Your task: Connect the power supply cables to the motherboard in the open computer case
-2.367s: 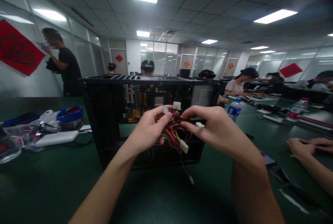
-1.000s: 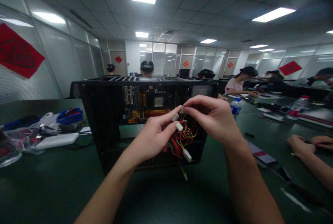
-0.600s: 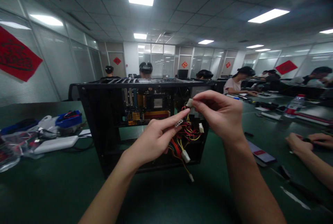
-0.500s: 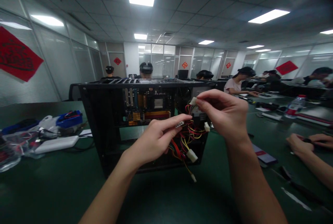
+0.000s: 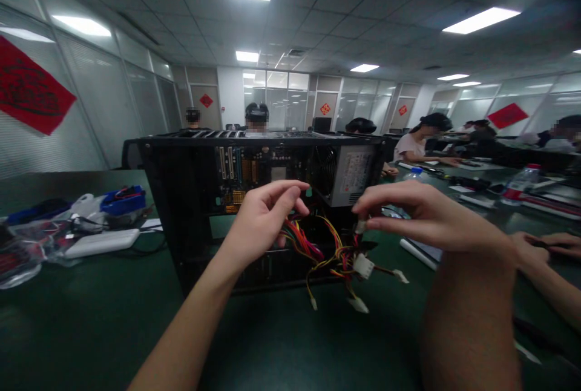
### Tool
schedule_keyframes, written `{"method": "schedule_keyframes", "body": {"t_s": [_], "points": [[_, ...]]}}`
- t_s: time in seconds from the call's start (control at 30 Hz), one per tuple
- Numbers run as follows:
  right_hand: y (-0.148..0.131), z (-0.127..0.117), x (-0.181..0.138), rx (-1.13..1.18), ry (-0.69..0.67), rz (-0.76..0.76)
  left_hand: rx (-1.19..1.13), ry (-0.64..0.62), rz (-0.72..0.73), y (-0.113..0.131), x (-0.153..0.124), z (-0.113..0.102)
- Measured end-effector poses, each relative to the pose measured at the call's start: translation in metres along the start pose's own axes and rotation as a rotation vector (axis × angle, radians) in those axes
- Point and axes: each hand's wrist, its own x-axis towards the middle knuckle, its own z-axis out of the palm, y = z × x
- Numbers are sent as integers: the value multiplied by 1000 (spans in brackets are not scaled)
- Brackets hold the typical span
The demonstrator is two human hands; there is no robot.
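An open black computer case (image 5: 170, 197) lies before me, its motherboard (image 5: 254, 170) and power supply (image 5: 354, 173) showing. My left hand (image 5: 263, 221) is curled round a bundle of coloured power cables (image 5: 302, 243). Its thumb and index finger bend close together above the wires, and the part of the bundle inside the hand is hidden. My right hand (image 5: 408, 215) pinches a small whitish cable connector (image 5: 361, 226) just below the power supply. Several other cables hang between my hands, among them one with a larger white connector (image 5: 364, 266).
On the left of the green table (image 5: 91, 330) lie a white flat box (image 5: 103, 244), a blue tray (image 5: 122, 200) and plastic bags. To the right stand a bottle with a red cap (image 5: 521, 182) and one with a blue cap (image 5: 415, 174). Another person's hands (image 5: 533, 252) are close by.
My right hand has moved right and down with a connector. My left hand no longer has the white connector at its fingertips. The cables now spread further right, uncovering the power supply.
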Motion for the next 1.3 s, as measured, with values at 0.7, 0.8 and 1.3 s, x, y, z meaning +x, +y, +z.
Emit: {"method": "schedule_keyframes", "body": {"t_s": [0.7, 0.8, 1.3], "points": [[-21, 66, 49, 275, 301, 101, -233, -229, -14, 15, -4, -5], [-22, 58, 42, 280, 298, 125, -300, -252, -52, 14, -5, -6], [-28, 63, 41, 316, 523, 144, -239, -134, -11, 14, -3, -10]]}}
